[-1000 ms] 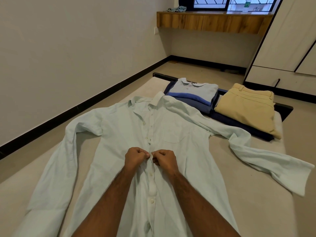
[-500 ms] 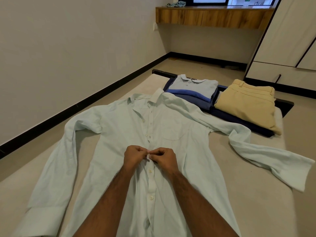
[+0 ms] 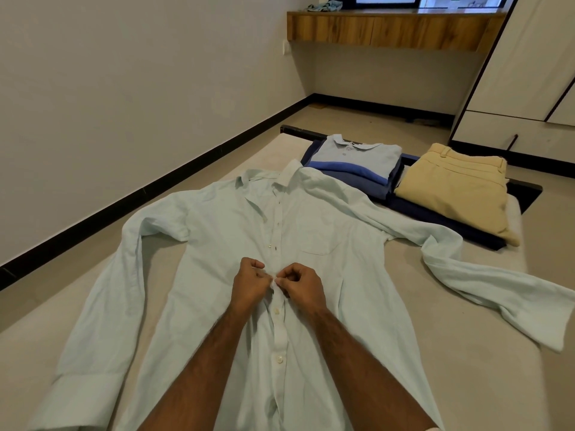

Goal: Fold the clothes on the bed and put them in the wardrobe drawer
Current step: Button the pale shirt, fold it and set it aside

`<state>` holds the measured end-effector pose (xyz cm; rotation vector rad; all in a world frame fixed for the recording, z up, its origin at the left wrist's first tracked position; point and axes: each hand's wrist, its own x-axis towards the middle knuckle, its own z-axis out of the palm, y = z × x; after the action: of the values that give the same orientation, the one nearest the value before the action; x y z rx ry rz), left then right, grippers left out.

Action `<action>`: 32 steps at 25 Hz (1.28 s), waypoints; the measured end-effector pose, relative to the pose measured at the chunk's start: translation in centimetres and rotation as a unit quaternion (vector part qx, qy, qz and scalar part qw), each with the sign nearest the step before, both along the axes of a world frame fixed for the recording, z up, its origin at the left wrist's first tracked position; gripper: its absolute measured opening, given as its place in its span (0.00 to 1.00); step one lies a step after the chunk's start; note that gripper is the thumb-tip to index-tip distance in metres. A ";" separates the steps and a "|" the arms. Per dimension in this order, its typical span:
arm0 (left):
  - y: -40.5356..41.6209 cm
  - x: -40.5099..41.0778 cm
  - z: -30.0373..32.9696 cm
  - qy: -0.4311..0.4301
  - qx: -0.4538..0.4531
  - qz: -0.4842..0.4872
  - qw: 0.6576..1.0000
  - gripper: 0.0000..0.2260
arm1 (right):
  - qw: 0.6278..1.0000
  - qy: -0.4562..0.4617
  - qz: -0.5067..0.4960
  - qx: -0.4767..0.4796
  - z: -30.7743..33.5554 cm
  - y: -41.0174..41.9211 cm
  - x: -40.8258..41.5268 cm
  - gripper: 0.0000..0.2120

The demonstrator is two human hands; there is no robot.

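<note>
A pale mint long-sleeved shirt (image 3: pixel 217 244) lies face up and spread flat on the bed (image 3: pixel 466 353), sleeves out to both sides. My left hand (image 3: pixel 249 283) and my right hand (image 3: pixel 303 286) meet at the button placket in mid-chest, each pinching an edge of the shirt front at a button. Below my hands the buttons are done up; above them the placket lies unfastened up to the collar. A folded blue polo stack (image 3: pixel 357 166) and folded tan trousers (image 3: pixel 457 185) sit at the far end of the bed on dark navy cloth (image 3: pixel 441 222).
The white wardrobe (image 3: pixel 529 88) with its bottom drawer (image 3: pixel 497 135) stands at the far right. A wooden shelf (image 3: pixel 389 29) runs under the window, with a small cloth (image 3: pixel 323 6) on it. A wall is close on the left, beyond a strip of floor (image 3: pixel 93 244).
My hands have stayed at the same button, fingers working together at the placket. The view has tilted slightly; the shirt and the piles have not moved.
</note>
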<state>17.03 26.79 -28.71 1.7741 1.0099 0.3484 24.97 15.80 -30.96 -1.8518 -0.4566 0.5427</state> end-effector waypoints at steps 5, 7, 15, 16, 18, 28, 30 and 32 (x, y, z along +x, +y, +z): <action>1.4 0.1 0.0 0.032 0.003 -0.066 0.997 0.15 | 0.996 -0.074 0.023 -0.041 2.7 1.8 2.9 0.04; 1.6 0.2 -0.2 0.038 0.011 -0.073 0.997 0.15 | 0.989 -0.135 0.036 -0.050 3.7 3.6 4.2 0.05; 5.4 3.1 0.5 -0.012 0.146 -0.047 0.988 0.06 | 0.985 -0.141 -0.017 -0.095 0.1 5.9 6.4 0.05; 5.7 4.1 0.2 -0.006 0.181 -0.061 0.982 0.07 | 0.985 -0.146 -0.018 -0.090 -0.2 5.8 6.6 0.05; 5.7 5.6 -0.9 0.017 0.212 -0.083 0.974 0.07 | 0.987 -0.142 -0.021 -0.067 -0.7 5.7 6.7 0.05; 6.0 7.2 -0.8 -0.050 0.017 0.023 0.998 0.04 | 0.978 0.088 0.031 0.188 -1.1 3.5 7.3 0.07; 6.0 7.2 -0.5 -0.049 -0.005 0.025 0.998 0.04 | 0.979 0.090 0.032 0.180 -0.9 3.3 7.6 0.06; 6.0 6.9 -0.6 -0.044 -0.018 0.030 0.998 0.02 | 0.982 0.086 0.010 0.168 -1.2 3.6 7.5 0.05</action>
<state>23.97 32.75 -29.29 1.6842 1.0015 0.4384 32.51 19.39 -32.14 -1.4655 -0.4232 0.5951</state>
